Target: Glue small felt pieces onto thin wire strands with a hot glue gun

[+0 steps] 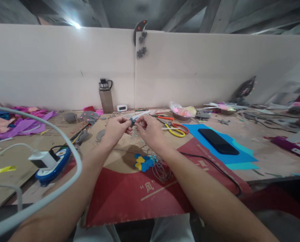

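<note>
My left hand (pixel 116 129) is closed in a pinch on a small dark blue-green piece (pixel 132 121), too small to name. My right hand (pixel 150 130) is closed beside it, thumb and fingertips meeting at the piece's right side; whatever they pinch is mostly hidden. Below the hands, blue and yellow petal-shaped cutouts (pixel 143 163) lie on a red and brown cardboard sheet (pixel 119 198). A loose coil of thin grey cord (pixel 161 171) rests beside the cutouts, under my right forearm.
Yellow-handled scissors (pixel 175 131) and orange-handled scissors (pixel 165 118) lie beyond my right hand. A black phone (pixel 218 141) rests on blue sheets (pixel 240 159). At left are a blue power strip (pixel 54 169) and a white cable (pixel 77 161) crossing in front. A bottle (pixel 106 99) stands by the wall.
</note>
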Tool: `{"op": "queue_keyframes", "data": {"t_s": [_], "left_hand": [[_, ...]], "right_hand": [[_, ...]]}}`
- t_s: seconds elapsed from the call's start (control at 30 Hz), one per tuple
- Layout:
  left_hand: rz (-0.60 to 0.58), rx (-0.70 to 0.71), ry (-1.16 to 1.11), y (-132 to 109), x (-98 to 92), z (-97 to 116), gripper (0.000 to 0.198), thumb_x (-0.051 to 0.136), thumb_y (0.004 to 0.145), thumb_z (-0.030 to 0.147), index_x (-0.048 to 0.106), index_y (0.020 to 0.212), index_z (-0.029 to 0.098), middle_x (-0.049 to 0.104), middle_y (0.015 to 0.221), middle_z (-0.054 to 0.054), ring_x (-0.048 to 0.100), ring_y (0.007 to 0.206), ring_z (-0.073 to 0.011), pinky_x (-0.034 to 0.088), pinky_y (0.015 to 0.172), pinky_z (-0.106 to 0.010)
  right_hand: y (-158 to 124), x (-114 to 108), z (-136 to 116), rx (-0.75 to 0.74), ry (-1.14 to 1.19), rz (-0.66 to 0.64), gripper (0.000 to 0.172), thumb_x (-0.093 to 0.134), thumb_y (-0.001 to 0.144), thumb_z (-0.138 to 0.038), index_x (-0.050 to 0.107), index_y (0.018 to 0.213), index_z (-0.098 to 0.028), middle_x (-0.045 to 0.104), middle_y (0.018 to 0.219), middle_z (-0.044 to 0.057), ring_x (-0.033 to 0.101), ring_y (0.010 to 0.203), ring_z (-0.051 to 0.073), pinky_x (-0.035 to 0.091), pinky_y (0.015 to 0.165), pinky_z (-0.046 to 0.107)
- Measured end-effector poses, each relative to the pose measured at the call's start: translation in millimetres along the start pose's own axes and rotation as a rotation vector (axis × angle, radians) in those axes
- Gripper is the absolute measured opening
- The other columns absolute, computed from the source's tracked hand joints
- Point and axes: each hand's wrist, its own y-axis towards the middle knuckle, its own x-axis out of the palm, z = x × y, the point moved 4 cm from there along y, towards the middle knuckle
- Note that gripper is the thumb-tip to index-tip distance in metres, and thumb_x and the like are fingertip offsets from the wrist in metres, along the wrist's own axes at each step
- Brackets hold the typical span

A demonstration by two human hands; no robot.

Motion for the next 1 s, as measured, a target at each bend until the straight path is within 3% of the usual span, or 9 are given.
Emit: {"op": "queue_keyframes", "data": {"t_s": [0.3,0.77,1.0], "left_hand": [[-0.018,-0.007,-0.198,1.5,5.4,-5.6,0.019,0.064,0.068,0.022,0.058,0.083,0.013,0.060,0.057,0.000,0.059,0.048,-0.0117,0.053,0.051,-0.026],[0.020,0.072,-0.129,0.0,6.8,-4.5,0.014,0.063,0.067,0.025,0.059,0.074,0.013,0.062,0.062,-0.002,0.061,0.053,-0.0127,0.051,0.049,-0.024],[-0.025,0.117,-0.108,-4.1,8.9,1.6,0.016,0.061,0.070,0.026,0.064,0.078,0.012,0.063,0.065,-0.003,0.060,0.055,-0.0116,0.051,0.050,-0.022]], "right_hand": [[0.9,-0.2,1.5,0.039,-0.016,0.006,0.009,0.053,0.078,-0.024,0.055,0.073,-0.017,0.053,0.065,-0.001,0.044,0.060,0.012,0.033,0.060,0.025],[0.6,2.4,-2.8,0.047,-0.022,-0.050,0.020,0.046,0.084,-0.026,0.056,0.069,-0.018,0.056,0.066,0.001,0.049,0.065,0.013,0.033,0.062,0.025],[1.1,2.6,2.4,0.155,0.025,-0.057,0.023,0.046,0.083,-0.029,0.057,0.067,-0.017,0.055,0.060,-0.002,0.046,0.057,0.011,0.030,0.055,0.024]]}}
